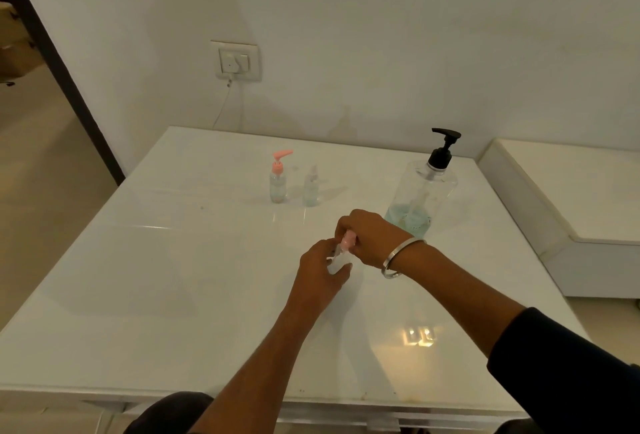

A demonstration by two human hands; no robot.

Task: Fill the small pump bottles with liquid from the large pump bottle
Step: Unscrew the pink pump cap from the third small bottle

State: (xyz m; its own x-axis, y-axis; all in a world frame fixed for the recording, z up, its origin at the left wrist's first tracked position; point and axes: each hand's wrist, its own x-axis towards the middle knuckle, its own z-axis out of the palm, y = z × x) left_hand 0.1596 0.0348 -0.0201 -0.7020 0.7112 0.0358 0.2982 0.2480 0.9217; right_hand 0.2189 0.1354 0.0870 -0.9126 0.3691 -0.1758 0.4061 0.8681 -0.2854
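A small clear pump bottle (336, 262) with a pink top stands at the middle of the white table (173, 295). My left hand (322, 269) wraps its body, and my right hand (372, 238) grips the pink pump cap (347, 241) from above. The large clear pump bottle (420, 196), black pump head, stands behind my right hand with pale blue liquid low in it. Farther back stand a small bottle with a pink pump (278, 179) and a small clear bottle (310, 189) holding some pale liquid.
A wall socket with a plugged-in charger (237, 60) and its cable hangs above the table's far edge. A low white ledge (571, 191) runs along the right side. The floor and a dark door frame (62, 77) lie to the left.
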